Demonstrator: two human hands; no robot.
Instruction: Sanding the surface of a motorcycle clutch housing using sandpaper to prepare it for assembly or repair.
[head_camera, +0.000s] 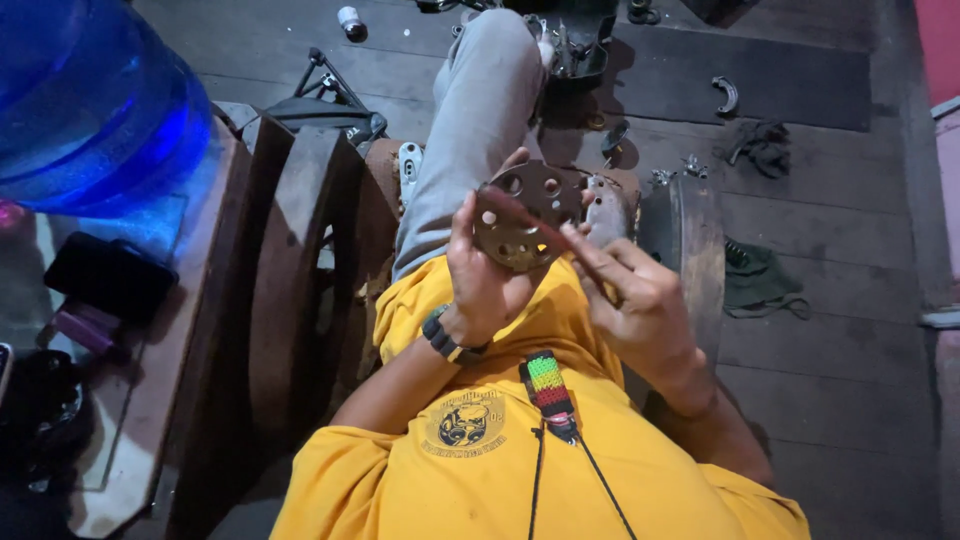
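My left hand (485, 275) holds a round, rusty metal disc (528, 214) with several holes, tilted up in front of my chest. My right hand (640, 300) grips a thin reddish stick-like tool (530, 222) whose tip lies across the face of the disc. A dark band sits on my left wrist. I wear a yellow shirt with a beaded pendant (548, 385) hanging on a cord, and my grey-trousered leg (470, 130) stretches out ahead.
A big blue water jug (90, 100) stands at the upper left on a glass-topped table with a dark phone (110, 275). A wooden chair frame (300, 250) is beside me. Metal parts (575, 40), a curved piece (727, 95) and rags (760, 280) lie on the plank floor.
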